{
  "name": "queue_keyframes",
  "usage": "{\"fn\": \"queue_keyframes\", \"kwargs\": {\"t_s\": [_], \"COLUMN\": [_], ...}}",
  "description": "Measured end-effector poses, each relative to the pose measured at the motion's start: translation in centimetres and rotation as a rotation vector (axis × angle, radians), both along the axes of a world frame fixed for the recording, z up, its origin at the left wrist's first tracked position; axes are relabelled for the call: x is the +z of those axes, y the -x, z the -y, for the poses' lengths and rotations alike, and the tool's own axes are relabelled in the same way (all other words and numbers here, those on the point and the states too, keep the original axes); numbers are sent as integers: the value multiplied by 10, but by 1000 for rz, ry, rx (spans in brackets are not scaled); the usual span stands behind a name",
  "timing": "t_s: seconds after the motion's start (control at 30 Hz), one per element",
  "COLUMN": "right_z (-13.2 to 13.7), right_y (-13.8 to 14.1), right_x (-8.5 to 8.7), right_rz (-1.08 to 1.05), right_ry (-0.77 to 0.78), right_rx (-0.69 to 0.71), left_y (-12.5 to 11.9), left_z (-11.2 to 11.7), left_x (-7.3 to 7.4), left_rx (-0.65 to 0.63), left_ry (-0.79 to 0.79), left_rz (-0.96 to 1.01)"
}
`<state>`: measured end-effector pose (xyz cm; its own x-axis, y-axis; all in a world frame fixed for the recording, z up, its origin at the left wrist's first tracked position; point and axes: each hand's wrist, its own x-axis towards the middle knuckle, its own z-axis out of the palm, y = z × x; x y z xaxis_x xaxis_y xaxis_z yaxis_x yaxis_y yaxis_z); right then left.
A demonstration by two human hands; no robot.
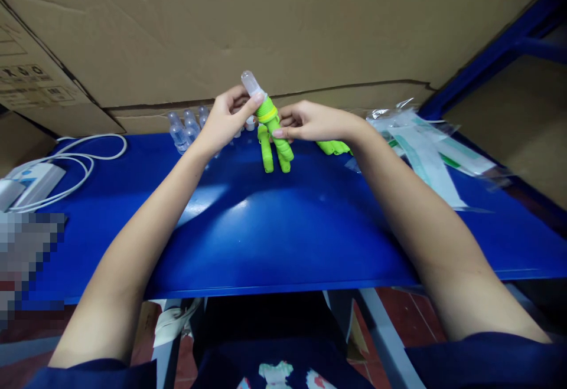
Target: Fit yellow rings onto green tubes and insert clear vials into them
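Observation:
My left hand (233,115) is closed, its thumb and fingers pinching a bright green piece with a clear domed cap (267,109) near its ridged neck. The clear end points up and to the left. Lower down, my right hand (301,121) has its fingers closed on the green body, thumb on the front. Green leg-like parts (267,151) stand on the blue table just below; whether they belong to the held piece is unclear. Several small clear bottles (179,132) stand behind my left forearm. A small white-topped part (250,123) is partly hidden behind my left hand.
More green pieces (333,147) lie beyond my right wrist. Clear plastic packets (427,147) lie at the right of the blue table (266,229). At the left are a white device (39,182) with a looped cable and a blurred-out object. Cardboard (266,29) stands behind.

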<state>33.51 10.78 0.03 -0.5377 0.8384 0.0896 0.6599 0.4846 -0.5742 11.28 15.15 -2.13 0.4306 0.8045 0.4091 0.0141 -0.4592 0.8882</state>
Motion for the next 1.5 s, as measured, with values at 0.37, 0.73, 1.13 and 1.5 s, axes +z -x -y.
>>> {"fn": "queue_keyframes", "kwargs": {"t_s": [0.37, 0.73, 1.13, 1.5], "right_z": [10, 31, 23, 15], "right_y": [35, 56, 31, 19], "right_x": [-4, 7, 9, 7], "right_rz": [-93, -206, -93, -166], "right_ry": [113, 361, 378, 279], "right_rx": [58, -74, -166, -162], "left_y": [-29, -39, -30, -35], "left_z": [25, 21, 14, 29], "left_x": [-12, -19, -12, -7], "left_rx": [-61, 219, 183, 90], "left_ry": [367, 182, 312, 311], "left_rz": [256, 272, 204, 201]}}
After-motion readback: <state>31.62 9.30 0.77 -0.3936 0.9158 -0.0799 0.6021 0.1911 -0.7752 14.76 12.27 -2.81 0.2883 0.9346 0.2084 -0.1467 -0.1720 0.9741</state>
